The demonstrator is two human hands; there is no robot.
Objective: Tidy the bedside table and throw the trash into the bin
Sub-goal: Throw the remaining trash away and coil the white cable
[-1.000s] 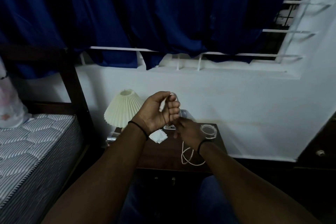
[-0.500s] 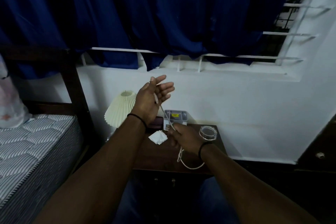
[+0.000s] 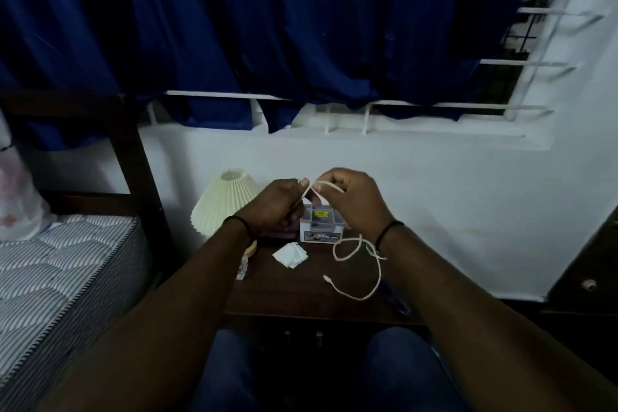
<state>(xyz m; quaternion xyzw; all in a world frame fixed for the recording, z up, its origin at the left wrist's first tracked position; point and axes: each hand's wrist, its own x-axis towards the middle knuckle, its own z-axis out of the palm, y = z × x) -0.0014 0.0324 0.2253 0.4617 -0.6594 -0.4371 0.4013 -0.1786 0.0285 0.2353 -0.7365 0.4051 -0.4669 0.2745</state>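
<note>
1. While both hands are raised over the bedside table [image 3: 301, 291], the left hand [image 3: 274, 207] & right hand [image 3: 351, 204] each pinch the white cable [image 3: 376, 281] up top, fingers curled round it, w/ a short loop of it spanning btwn them.
2. Rest of the cable drops from the right hand, makes a small loop nr the right wrist, then a wider curve lying on the dark wood tabletop; its plug end rests on the table, toward the middle.
3. Crumpled white paper [image 3: 290, 255] lies on the table, below the left wrist, apart from the cable.
4. Small clear box [image 3: 320, 227] w/ a label sits at the back of the table, just under the hands.
5. Pleated cream lampshade [image 3: 224, 204] stands at the table's back-left corner, partly behind the left forearm.
6. Striped mattress [image 3: 60, 271] on the left, dark bed frame beside it; blue curtain [image 3: 234, 27] hangs above over a white wall.
7. Both wrists wear a thin black band.
</note>
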